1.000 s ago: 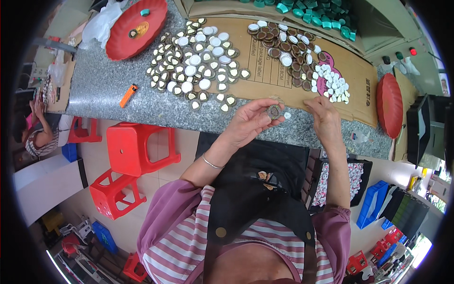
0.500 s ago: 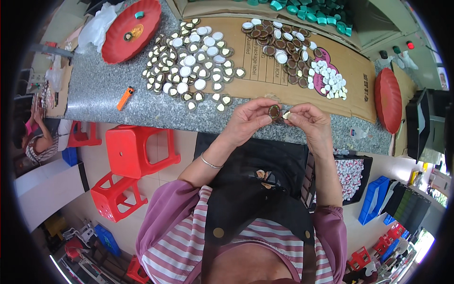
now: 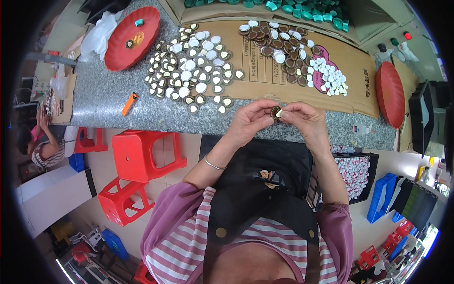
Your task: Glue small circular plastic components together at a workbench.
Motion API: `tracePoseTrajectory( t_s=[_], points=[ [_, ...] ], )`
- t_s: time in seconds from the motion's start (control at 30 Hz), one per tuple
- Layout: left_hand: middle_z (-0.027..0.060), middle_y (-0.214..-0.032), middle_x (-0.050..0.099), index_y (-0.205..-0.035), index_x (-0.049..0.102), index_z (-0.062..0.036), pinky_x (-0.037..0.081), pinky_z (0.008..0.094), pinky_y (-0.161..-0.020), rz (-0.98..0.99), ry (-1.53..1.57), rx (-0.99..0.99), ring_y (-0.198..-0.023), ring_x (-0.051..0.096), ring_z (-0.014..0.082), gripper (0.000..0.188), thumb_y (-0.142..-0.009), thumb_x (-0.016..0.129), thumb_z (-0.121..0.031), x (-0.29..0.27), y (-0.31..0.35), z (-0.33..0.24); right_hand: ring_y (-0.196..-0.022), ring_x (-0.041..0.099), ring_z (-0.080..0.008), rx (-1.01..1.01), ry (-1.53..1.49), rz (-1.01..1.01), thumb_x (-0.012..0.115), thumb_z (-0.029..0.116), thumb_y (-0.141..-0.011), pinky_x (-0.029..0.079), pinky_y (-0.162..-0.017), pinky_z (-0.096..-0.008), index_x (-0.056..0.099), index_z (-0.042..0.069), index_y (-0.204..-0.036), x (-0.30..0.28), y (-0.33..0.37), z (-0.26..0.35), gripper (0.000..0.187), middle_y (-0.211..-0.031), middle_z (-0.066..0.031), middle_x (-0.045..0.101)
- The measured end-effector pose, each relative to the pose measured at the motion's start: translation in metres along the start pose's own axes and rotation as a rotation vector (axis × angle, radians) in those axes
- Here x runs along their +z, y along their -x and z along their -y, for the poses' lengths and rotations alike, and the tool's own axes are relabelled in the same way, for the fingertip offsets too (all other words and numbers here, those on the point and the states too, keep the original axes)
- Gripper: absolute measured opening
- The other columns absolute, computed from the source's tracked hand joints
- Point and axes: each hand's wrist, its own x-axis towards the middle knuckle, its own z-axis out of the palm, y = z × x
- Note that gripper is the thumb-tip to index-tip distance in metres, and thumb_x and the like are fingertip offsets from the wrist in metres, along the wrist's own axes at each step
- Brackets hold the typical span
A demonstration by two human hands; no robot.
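My left hand (image 3: pixel 251 120) pinches a small brown round disc (image 3: pixel 275 111) with a ruffled edge between thumb and fingertips. Against the face of that disc, my right hand (image 3: pixel 305 118) presses a small cream piece (image 3: pixel 279 114) held in its fingertips. Beyond my hands, a cardboard sheet (image 3: pixel 265 90) carries a heap of brown discs (image 3: pixel 267 50), some turned white side up. Beside that heap lies a pile of small white pieces (image 3: pixel 326 73). Further left, many brown discs bearing cream pieces (image 3: pixel 201 78) spread over the cardboard and grey counter.
A red scalloped tray (image 3: pixel 116 57) stands at the far left, another red tray (image 3: pixel 390 94) at the right. An orange lighter (image 3: pixel 129 104) lies on the speckled counter (image 3: pixel 99 94). Green cups (image 3: pixel 302 14) fill the shelf behind. Red stools (image 3: pixel 132 156) stand below left; a co-worker (image 3: pixel 47 142) sits beyond.
My right hand has come left, bringing the cream piece from just beside the brown disc onto its face. The disc has tilted in my left fingers. The whole view has shifted slightly.
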Motion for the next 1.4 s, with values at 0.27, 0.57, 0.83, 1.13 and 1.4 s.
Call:
tracePoseTrajectory(
  t_s=[0.27, 0.57, 0.83, 1.13, 1.4],
  points=[
    [0.0044, -0.110, 0.050, -0.114, 0.051, 0.0011, 0.042, 0.0265, -0.091, 0.005, -0.039, 0.007, -0.104, 0.051, 0.0135, 0.033, -0.082, 0.057, 0.003, 0.0020, -0.0009, -0.0015, -0.075, 0.061, -0.0092, 0.002, 0.072, -0.019, 0.062, 0.001, -0.080, 0.049, -0.068, -0.0209, 0.063, -0.003, -0.089, -0.0008, 0.0003, -0.0022, 0.009, -0.079, -0.0053, 0.064],
    [0.0039, -0.109, 0.050, -0.113, 0.051, 0.0014, 0.042, 0.0259, -0.089, 0.008, -0.065, 0.024, -0.101, 0.052, 0.0130, 0.033, -0.081, 0.057, 0.005, 0.0026, -0.0011, -0.0018, -0.074, 0.061, -0.0092, 0.003, 0.041, -0.007, 0.062, 0.002, -0.081, 0.050, -0.068, -0.0210, 0.063, -0.002, -0.089, 0.0014, 0.0003, -0.0028, 0.010, -0.080, -0.0052, 0.065],
    [0.0039, -0.108, 0.050, -0.112, 0.052, 0.0015, 0.043, 0.0258, -0.088, -0.001, -0.061, 0.022, -0.101, 0.052, 0.0128, 0.032, -0.081, 0.057, 0.005, 0.0027, -0.0006, -0.0014, -0.075, 0.061, -0.0089, -0.022, 0.058, -0.015, 0.062, 0.002, -0.081, 0.050, -0.069, -0.0208, 0.063, -0.002, -0.090, 0.0016, 0.0030, -0.0034, 0.010, -0.080, -0.0052, 0.065],
    [0.0039, -0.107, 0.050, -0.112, 0.052, 0.0018, 0.042, 0.0256, -0.088, 0.011, -0.066, 0.036, -0.100, 0.052, 0.0130, 0.033, -0.080, 0.058, 0.005, 0.0035, -0.0010, -0.0017, -0.074, 0.060, -0.0077, -0.019, 0.097, -0.040, 0.062, 0.002, -0.081, 0.049, -0.068, -0.0197, 0.063, -0.002, -0.090, 0.0033, 0.0038, -0.0037, 0.010, -0.080, -0.0039, 0.064],
    [0.0042, -0.107, 0.049, -0.112, 0.052, 0.0017, 0.042, 0.0255, -0.088, 0.005, -0.065, 0.029, -0.100, 0.051, 0.0130, 0.032, -0.080, 0.057, 0.006, 0.0034, -0.0013, -0.0009, -0.074, 0.059, -0.0071, -0.029, 0.060, -0.024, 0.062, 0.002, -0.081, 0.049, -0.068, -0.0197, 0.063, -0.001, -0.089, 0.0015, 0.0029, -0.0074, 0.010, -0.080, -0.0028, 0.064]
  ],
)
